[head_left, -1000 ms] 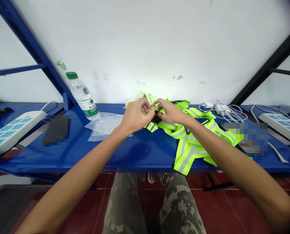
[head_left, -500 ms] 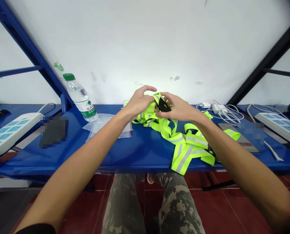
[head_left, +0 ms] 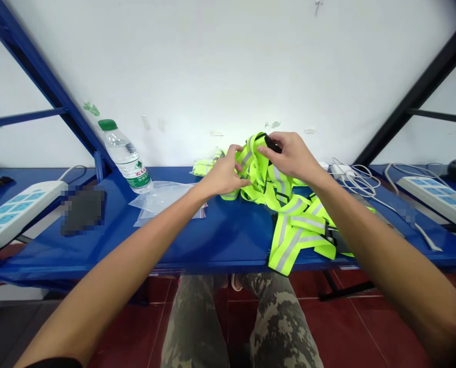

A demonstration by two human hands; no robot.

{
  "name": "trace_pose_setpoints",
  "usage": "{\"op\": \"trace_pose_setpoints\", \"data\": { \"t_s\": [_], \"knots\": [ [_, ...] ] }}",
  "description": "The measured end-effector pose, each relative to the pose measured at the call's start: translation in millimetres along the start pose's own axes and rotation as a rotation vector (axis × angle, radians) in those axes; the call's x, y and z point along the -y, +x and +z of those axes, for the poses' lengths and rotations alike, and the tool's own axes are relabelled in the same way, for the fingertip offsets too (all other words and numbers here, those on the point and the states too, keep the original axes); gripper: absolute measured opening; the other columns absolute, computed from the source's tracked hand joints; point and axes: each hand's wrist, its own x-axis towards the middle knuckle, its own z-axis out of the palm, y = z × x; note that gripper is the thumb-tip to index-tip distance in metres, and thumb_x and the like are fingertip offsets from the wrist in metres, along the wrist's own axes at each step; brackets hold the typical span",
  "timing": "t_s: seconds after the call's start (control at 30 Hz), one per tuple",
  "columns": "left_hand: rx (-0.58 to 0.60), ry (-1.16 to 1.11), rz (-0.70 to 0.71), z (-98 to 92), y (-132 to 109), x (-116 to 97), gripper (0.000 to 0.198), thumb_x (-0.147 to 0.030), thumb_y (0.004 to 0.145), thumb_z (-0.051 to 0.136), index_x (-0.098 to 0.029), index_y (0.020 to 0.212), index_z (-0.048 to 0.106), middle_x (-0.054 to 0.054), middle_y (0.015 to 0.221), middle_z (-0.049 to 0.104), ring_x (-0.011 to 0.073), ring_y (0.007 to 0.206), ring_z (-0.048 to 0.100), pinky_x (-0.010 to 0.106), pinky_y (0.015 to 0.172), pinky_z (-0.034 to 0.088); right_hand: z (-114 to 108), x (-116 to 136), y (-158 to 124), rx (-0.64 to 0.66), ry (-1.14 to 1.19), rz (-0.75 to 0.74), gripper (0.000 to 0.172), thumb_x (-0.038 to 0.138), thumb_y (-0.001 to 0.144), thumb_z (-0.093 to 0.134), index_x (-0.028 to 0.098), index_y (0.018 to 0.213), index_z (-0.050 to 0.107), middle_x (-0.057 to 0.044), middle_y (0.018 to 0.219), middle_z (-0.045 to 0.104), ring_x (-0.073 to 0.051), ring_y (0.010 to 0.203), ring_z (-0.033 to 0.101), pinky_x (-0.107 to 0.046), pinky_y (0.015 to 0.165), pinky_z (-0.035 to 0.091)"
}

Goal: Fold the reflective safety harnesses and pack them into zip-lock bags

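Observation:
A tangled high-visibility vest (head_left: 285,204) of neon yellow-green webbing with silver reflective stripes lies on the blue table, and part of it is lifted. My right hand (head_left: 293,156) pinches a small black buckle (head_left: 272,143) at the top of the bundle. My left hand (head_left: 224,174) grips the neon strap just left of it, with the fingers curled against the fabric. Part of the webbing is hidden behind both hands.
A water bottle (head_left: 126,158) and clear plastic bags (head_left: 162,199) stand left of the vest. White power strips (head_left: 17,209) sit at both sides, and white chargers with cables (head_left: 346,174) lie to the right. A pixelated dark object (head_left: 83,209) lies on the blue table (head_left: 228,245).
The hands have risen and moved slightly apart. The right hand now holds the black buckle higher, and the neon webbing is lifted and pulled up from the pile.

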Motion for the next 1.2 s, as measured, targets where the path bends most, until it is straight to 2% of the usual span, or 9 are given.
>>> {"op": "trace_pose_setpoints", "data": {
  "t_s": [0.13,0.27,0.37,0.47,0.57,0.7,0.8,0.97,1.2],
  "knots": [
    [-0.02,-0.257,-0.072,-6.4,8.7,5.0,0.049,-0.032,0.087,0.059,-0.021,0.13,0.038,0.013,0.108,0.066,0.0222,0.089,0.069,0.041,0.082,0.054,-7.8,-1.7,2.7,0.106,0.145,-0.043,0.032,0.045,0.083,0.068,0.018,0.07,0.056,0.0,0.065,0.046,-0.013,0.063,0.039,-0.03,0.058,0.034],
    [0.181,-0.284,0.105,-8.2,5.1,-4.8,0.081,-0.037,0.072,0.077,-0.021,0.141,0.036,0.02,0.143,0.05,0.0324,0.128,0.054,0.046,0.103,0.046,-13.8,5.4,6.1,0.2,0.18,-0.079,0.036,0.05,0.083,0.068,0.018,0.07,0.059,-0.002,0.067,0.05,-0.014,0.065,0.044,-0.033,0.061,0.038],
    [0.051,-0.129,0.204,4.3,1.9,-5.6,0.092,-0.036,0.067,0.08,-0.019,0.145,0.034,0.018,0.153,0.039,0.0358,0.141,0.04,0.049,0.114,0.036,-15.2,9.9,8.7,0.183,0.102,-0.055,0.039,0.05,0.088,0.063,0.017,0.067,0.06,-0.002,0.063,0.048,-0.014,0.064,0.045,-0.034,0.062,0.04],
    [-0.178,-0.032,0.157,12.5,7.8,1.0,0.068,-0.027,0.077,0.068,-0.016,0.139,0.043,0.017,0.141,0.054,0.0329,0.132,0.05,0.048,0.109,0.041,-17.9,8.5,9.7,0.203,0.146,-0.063,0.032,0.049,0.08,0.072,0.017,0.084,0.068,-0.005,0.075,0.06,-0.018,0.072,0.055,-0.036,0.067,0.046],
    [-0.311,0.005,0.114,8.1,15.4,5.3,0.026,-0.019,0.084,0.054,-0.016,0.109,0.06,0.012,0.112,0.069,0.0243,0.106,0.066,0.039,0.094,0.051,-22.4,5.2,8.1,0.338,0.238,-0.055,0.046,0.044,0.066,0.084,0.02,0.102,0.07,-0.008,0.092,0.067,-0.024,0.083,0.061,-0.039,0.071,0.051],
    [-0.428,0.09,0.109,-4.6,20.1,4.2,0.007,-0.024,0.086,0.054,-0.02,0.08,0.052,0.005,0.083,0.066,0.0187,0.077,0.065,0.035,0.078,0.053,-23.7,0.5,5.3,0.465,0.096,-0.028,0.029,0.033,0.07,0.078,0.02,0.094,0.071,-0.006,0.081,0.067,-0.025,0.079,0.062,-0.038,0.067,0.049],
    [-0.461,-0.147,-0.055,-21.9,28.8,4.2,0.003,-0.023,0.088,0.049,-0.023,0.087,0.047,0.002,0.069,0.059,0.0175,0.065,0.062,0.036,0.069,0.054,-21.3,-9.8,5.7,0.368,-0.211,-0.027,0.008,0.019,0.074,0.067,0.018,0.082,0.071,-0.008,0.075,0.065,-0.026,0.077,0.062,-0.038,0.068,0.047],
    [-0.305,-0.538,-0.171,-76.6,45.2,6.4,0.018,-0.035,0.082,0.057,-0.025,0.092,0.045,0.005,0.077,0.061,0.0226,0.076,0.068,0.043,0.073,0.057,-28.9,-37.7,13.0,0.015,-0.45,0.054,0.028,0.004,0.069,0.055,0.014,0.089,0.072,-0.014,0.096,0.068,-0.03,0.091,0.062,-0.041,0.082,0.046],
    [-0.187,-0.708,-0.126,-109.3,46.7,2.7,0.026,-0.045,0.079,0.056,-0.028,0.097,0.049,0.007,0.094,0.068,0.0295,0.107,0.066,0.048,0.088,0.055,-53.7,-42.8,42.9,-0.321,0.304,0.464,0.019,0.006,0.081,0.053,0.012,0.095,0.063,-0.005,0.068,0.058,-0.016,0.063,0.055,-0.033,0.063,0.043]
  ]
}}
